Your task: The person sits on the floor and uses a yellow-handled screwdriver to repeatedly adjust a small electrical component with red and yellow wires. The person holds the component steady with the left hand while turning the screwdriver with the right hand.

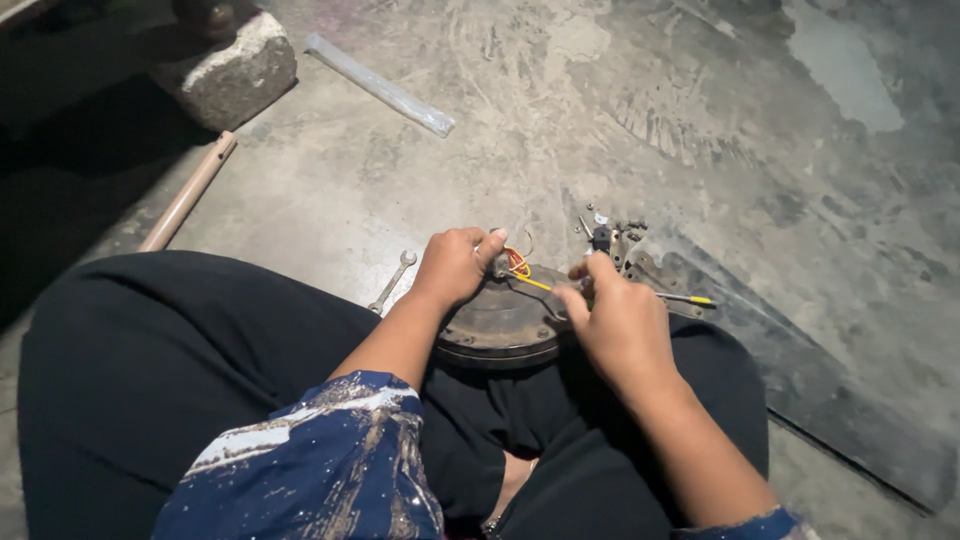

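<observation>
Seated on a concrete floor (620, 90), a person is clenching the left hand (455, 265) on a round metal motor housing (500, 325) in the lap, the right hand (615, 315) pinching its yellow wire (533, 283); a spanner (393, 280) is lying nearby.

One view only — a head-worn camera, looking steeply down and forward over the lap, close above the motor (505, 320), with the concrete floor (700, 120) stretching beyond the motor — farther off.

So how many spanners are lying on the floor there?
1 that I can see: a spanner on the concrete just beyond the left hand, beside the knee. Others may hide among the small parts past the right hand.
</observation>
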